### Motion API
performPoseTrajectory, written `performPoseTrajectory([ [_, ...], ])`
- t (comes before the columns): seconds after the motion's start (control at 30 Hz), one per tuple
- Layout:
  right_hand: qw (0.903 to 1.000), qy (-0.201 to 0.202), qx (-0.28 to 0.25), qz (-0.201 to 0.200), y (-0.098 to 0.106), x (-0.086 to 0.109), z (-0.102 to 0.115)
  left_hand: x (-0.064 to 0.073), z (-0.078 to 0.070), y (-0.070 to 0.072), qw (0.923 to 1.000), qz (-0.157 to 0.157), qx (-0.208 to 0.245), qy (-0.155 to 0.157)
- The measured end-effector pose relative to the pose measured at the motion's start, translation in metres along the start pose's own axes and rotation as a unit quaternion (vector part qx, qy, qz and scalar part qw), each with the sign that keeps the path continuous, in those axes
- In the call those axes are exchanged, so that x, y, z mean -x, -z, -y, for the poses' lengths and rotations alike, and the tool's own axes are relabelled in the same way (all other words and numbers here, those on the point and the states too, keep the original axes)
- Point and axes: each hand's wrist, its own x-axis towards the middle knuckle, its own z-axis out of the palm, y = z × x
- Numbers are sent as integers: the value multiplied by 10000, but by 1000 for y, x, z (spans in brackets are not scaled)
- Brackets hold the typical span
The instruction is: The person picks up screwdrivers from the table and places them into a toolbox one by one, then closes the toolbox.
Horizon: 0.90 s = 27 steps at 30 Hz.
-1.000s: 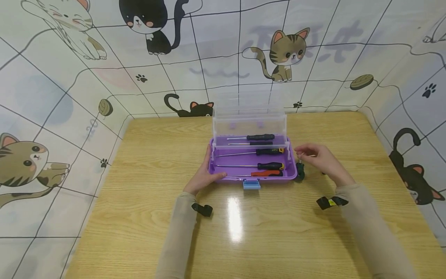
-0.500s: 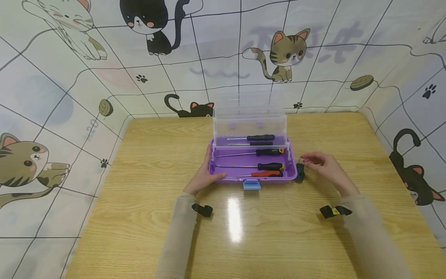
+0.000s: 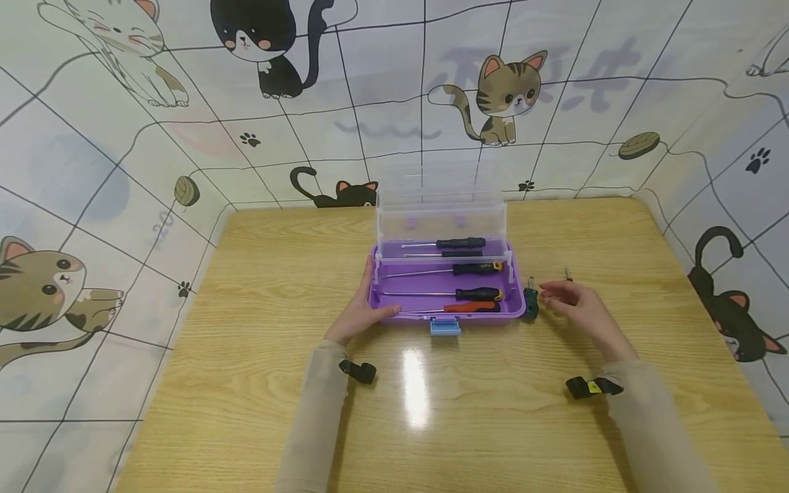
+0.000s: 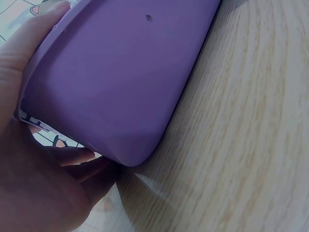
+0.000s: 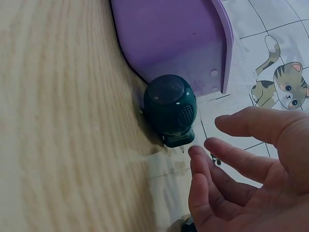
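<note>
A purple toolbox (image 3: 446, 317) stands on the table with its transparent lid (image 3: 440, 226) raised. My left hand (image 3: 360, 315) grips its left end, thumb on the front rim and fingers around the end wall. Inside lie several screwdrivers, among them an orange-and-black one (image 3: 471, 307) at the front and a black-and-yellow one (image 3: 479, 294) behind it. A short dark green screwdriver (image 3: 531, 303) rests beside the box's right end, shaft pointing to the back. Just right of it hovers my right hand (image 3: 576, 308), fingers relaxed and holding nothing; the right wrist view shows a gap to the green handle (image 5: 170, 106).
Behind my right hand another metal shaft (image 3: 568, 274) sticks out, its handle hidden by the hand. A blue latch (image 3: 445, 327) hangs at the box front. Cat-patterned cloth walls (image 3: 394, 103) border the wooden table (image 3: 277, 274) at the back and sides.
My right hand has drawn back from the green screwdriver's shaft, to the right and toward me, uncovering that shaft and the other one behind. The left hand and toolbox have stayed put.
</note>
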Motion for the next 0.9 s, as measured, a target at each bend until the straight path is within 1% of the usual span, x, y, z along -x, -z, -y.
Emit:
performPoseTrajectory([
  [0.17, 9997, -240, -55, 1, -5, 4, -3, 0, -1, 0, 10000, 12, -36, -21],
  [0.33, 9995, -313, -12, -81, -11, 6, -4, 1, -1, 0, 10000, -11, -76, -34],
  [0.43, 9992, -352, 105, -148, -15, 6, -4, 0, 0, 0, 10000, -17, -72, -43],
  [0.47, 9991, -376, 142, -166, -17, 5, -4, 0, 1, 0, 10000, -28, -73, -47],
  [0.5, 9989, -410, 171, -176, -18, 5, -3, -2, 5, 0, 9999, -51, -73, -80],
  [0.53, 9987, -441, 179, -177, -19, 5, -3, -2, 5, 0, 9999, -58, -90, -68],
  [0.7, 9994, -299, 108, -105, -24, 4, -3, -10, 27, 1, 9993, -237, -211, -175],
  [0.73, 9996, -250, 94, -82, -25, 4, -3, -11, 28, 1, 9993, -240, -220, -174],
  [0.77, 9997, -211, 90, -50, -25, 4, -3, -12, 33, 1, 9992, -268, -219, -199],
  [0.9, 9997, -218, 91, 105, -27, 1, -1, -12, 31, 2, 9995, -221, -179, -151],
])
